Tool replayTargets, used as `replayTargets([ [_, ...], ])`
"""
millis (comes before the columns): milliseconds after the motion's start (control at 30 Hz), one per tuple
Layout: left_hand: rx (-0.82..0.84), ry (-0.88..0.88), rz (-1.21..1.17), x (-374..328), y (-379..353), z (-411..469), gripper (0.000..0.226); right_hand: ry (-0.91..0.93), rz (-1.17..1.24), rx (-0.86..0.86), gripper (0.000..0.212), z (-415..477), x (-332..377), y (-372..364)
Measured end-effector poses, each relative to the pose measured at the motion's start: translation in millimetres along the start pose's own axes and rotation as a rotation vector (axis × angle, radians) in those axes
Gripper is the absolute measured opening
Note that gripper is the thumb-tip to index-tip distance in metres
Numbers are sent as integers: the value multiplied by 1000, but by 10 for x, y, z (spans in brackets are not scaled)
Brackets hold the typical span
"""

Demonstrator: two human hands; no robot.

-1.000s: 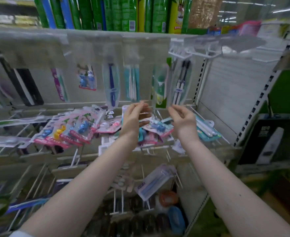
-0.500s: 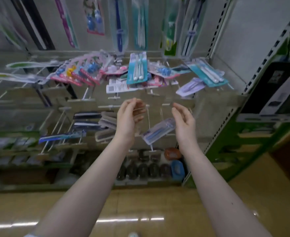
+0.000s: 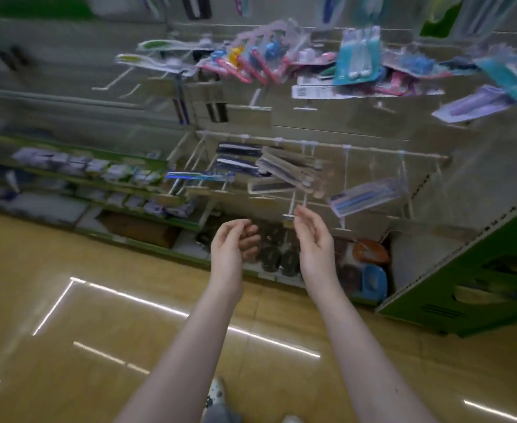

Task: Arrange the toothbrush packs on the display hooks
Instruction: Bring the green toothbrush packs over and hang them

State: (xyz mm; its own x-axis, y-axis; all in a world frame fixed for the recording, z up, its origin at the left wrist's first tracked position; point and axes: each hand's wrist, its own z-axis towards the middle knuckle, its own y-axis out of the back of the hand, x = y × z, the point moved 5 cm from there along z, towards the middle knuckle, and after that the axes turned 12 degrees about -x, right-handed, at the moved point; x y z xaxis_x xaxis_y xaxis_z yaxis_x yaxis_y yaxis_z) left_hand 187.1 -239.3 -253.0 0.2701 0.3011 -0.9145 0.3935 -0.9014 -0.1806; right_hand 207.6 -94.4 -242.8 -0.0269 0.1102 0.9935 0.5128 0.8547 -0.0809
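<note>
Toothbrush packs hang on white display hooks (image 3: pixel 293 206) across the shelf wall. A teal twin pack (image 3: pixel 358 58) and pink children's packs (image 3: pixel 251 61) hang in the upper row. A clear pack with a blue brush (image 3: pixel 368 196) and dark packs (image 3: pixel 284 170) hang in the lower row. My left hand (image 3: pixel 234 247) and my right hand (image 3: pixel 313 236) hover side by side below the lower hooks, fingers loosely curled, holding nothing. The whole view is blurred by motion.
A green shelf end panel (image 3: pixel 477 282) stands at the right. Low shelves with small boxed goods (image 3: pixel 98 172) run along the left. Round tins and an orange and a blue case (image 3: pixel 373 270) sit on the bottom shelf. Glossy tan floor (image 3: pixel 98 315) lies below.
The view has tilted down and swung left, so the shelves have slid up and right. Both hands have dropped from the upper row of packs to below the lower hooks, still holding nothing.
</note>
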Motion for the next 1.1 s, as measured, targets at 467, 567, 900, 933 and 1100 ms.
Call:
replayTargets([
  [467,-267,4,-68,-1033,2701,1493,14,-73,-120,163,19,-742,-594,-3238],
  [567,-272,13,-82,-1141,3070,1790,15,-101,-112,156,17,-835,-703,-3783],
  [900,-256,89,-69,-1354,3433,2953,14,-156,-170,116,17,-434,-1153,-4782],
  [933,-250,94,-51,-1384,3426,3119,14,-166,-170,109,17,-336,-1228,-4884],
  [1100,-223,125,44,-1497,3388,4016,12,-231,-170,26,18,217,-1643,-5375],
])
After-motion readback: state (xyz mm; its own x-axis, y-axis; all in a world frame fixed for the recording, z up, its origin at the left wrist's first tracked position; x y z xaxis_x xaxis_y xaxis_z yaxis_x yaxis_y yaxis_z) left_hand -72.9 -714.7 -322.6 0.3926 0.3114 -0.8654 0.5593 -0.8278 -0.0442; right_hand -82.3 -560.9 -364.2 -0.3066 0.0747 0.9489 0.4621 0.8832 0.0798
